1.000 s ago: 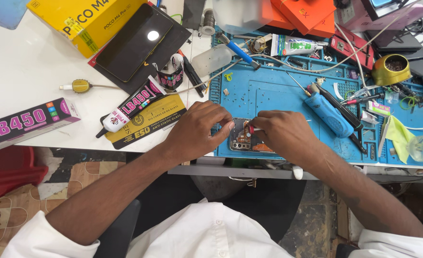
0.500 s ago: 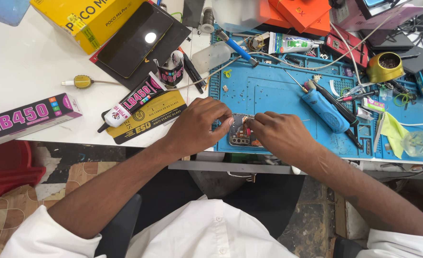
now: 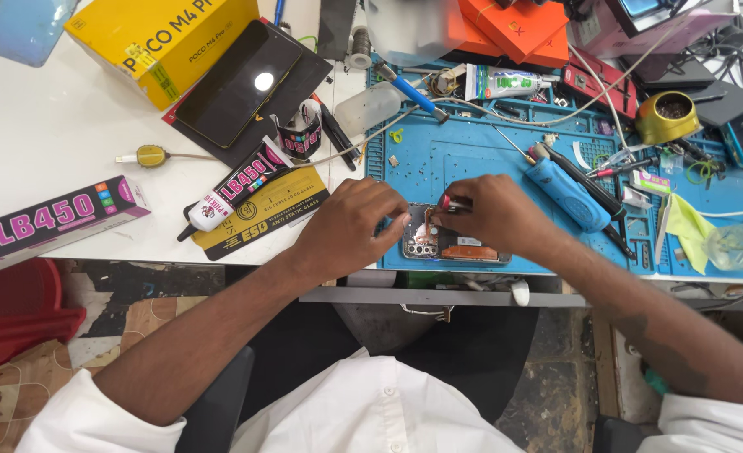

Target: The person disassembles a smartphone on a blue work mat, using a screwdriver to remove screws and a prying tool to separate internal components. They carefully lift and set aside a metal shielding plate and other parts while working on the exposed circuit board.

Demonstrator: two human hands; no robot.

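An opened phone [image 3: 454, 246] with its back cover off lies on the blue work mat [image 3: 472, 151] near the table's front edge. My left hand [image 3: 350, 226] rests on the phone's left end and steadies it. My right hand [image 3: 493, 216] is closed on a small screwdriver [image 3: 449, 202] with a red tip cap, held over the phone's upper part. Its working end is hidden by my fingers.
A blue electric screwdriver [image 3: 568, 195] lies right of my hands. A glue tube [image 3: 236, 193] and a black packet [image 3: 262, 214] lie left of the mat. A dark phone screen [image 3: 237, 81], yellow box [image 3: 166, 38], orange boxes [image 3: 514, 29] and cables sit at the back.
My hands stay on the opened phone, with the right hand shifted slightly over it. The head camera has moved a little, so the scene sits differently in view.
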